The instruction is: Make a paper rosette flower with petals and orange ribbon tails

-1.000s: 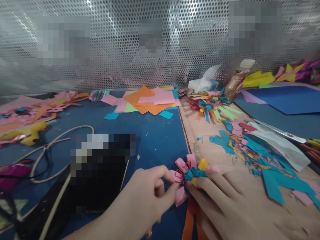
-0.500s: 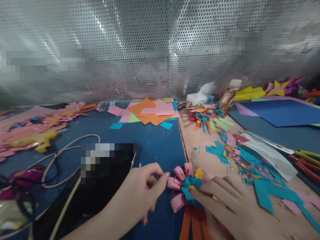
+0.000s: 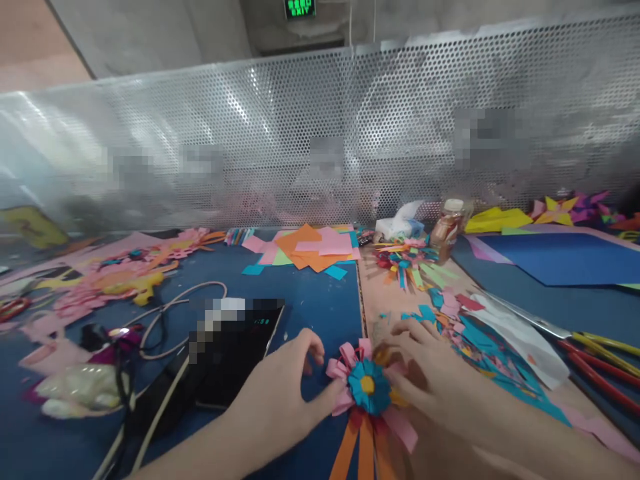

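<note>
A paper flower point(image 3: 369, 385) with a teal centre, a yellow middle, pink loop petals and orange strips hanging below lies at the seam between the blue board and the tan surface. My right hand point(image 3: 425, 363) closes on its right-side petals with bent fingers, which partly hide them. On the other side is my left hand point(image 3: 295, 377), its thumb against the pink loops and its fingers curved apart from the thumb, with nothing between them. A phone point(image 3: 237, 353) lies left of my left hand, partly behind my forearm.
Scissors point(image 3: 555, 325) with red and yellow handles lie at right beside teal scraps point(image 3: 495, 347). Coloured paper sheets point(image 3: 307, 247), a tissue box point(image 3: 400, 225) and a bottle point(image 3: 447, 230) stand or lie toward the perforated metal panel point(image 3: 280, 140). Cables point(image 3: 155, 407) loop at left.
The head view has tilted up. My right hand has moved off the flower's centre to its right petals, uncovering the centre. My left thumb has come against the pink loops, its fingers now apart.
</note>
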{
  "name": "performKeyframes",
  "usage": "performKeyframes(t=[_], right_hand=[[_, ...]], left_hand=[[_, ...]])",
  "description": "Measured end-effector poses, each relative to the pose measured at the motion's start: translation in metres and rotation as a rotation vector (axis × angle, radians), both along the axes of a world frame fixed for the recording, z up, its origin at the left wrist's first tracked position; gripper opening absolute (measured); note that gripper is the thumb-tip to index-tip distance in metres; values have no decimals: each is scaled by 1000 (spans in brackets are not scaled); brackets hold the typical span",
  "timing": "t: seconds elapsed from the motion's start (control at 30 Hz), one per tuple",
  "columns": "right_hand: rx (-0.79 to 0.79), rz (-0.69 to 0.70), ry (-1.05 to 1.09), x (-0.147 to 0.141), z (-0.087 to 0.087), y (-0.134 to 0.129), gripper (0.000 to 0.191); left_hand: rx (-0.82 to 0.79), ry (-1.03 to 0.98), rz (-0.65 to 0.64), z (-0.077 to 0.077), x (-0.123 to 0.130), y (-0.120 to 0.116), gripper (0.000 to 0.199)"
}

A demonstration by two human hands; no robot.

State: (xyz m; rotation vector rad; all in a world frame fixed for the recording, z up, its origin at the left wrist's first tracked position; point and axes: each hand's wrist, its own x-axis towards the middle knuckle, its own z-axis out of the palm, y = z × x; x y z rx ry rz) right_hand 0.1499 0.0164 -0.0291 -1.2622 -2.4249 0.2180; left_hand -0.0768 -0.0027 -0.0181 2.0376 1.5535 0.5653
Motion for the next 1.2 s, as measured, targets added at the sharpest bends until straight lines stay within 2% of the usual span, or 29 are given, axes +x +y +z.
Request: performKeyframes(t=[0.07, 0.13, 0.2, 0.33, 0.4, 0.53, 0.6, 0.7, 0.83, 1.0, 1.2], right_hand=[[-41, -21, 25, -2, -1, 1, 11], [-110, -41, 52, -4, -2, 4, 8], [-237, -59, 78, -6, 0, 9, 9], [-471, -50, 144, -8, 5, 21, 13], [-527, -49, 183, -9, 7, 23, 15], [-626, -25, 308, -12, 9, 19, 15], [-673, -11, 376, -14, 11, 15, 14], [-767, -25, 614, -15, 15, 10, 15], [-862, -71, 931, -16, 17, 10, 24], [-901, -38, 1086, -13, 16, 14, 40], [-681, 14, 1166, -11, 16, 19, 31]], left_hand=[[98, -21, 19, -8, 5, -6, 39], [128, -35, -14, -16, 10, -8, 59], [131, -38, -54, -20, 14, -8, 71], [80, -78, -19, -15, 19, -6, 67], [61, -72, 23, -10, 20, -6, 66], [-15, -91, 36, -6, 22, -7, 78], [-96, -198, 1, -8, 22, -5, 81], [-189, -430, -59, -12, 23, 2, 80], [-172, -610, -74, -11, 26, 17, 75], [-91, -687, 2, 1, 35, 38, 74], [-73, -888, -18, 12, 53, 53, 76]])
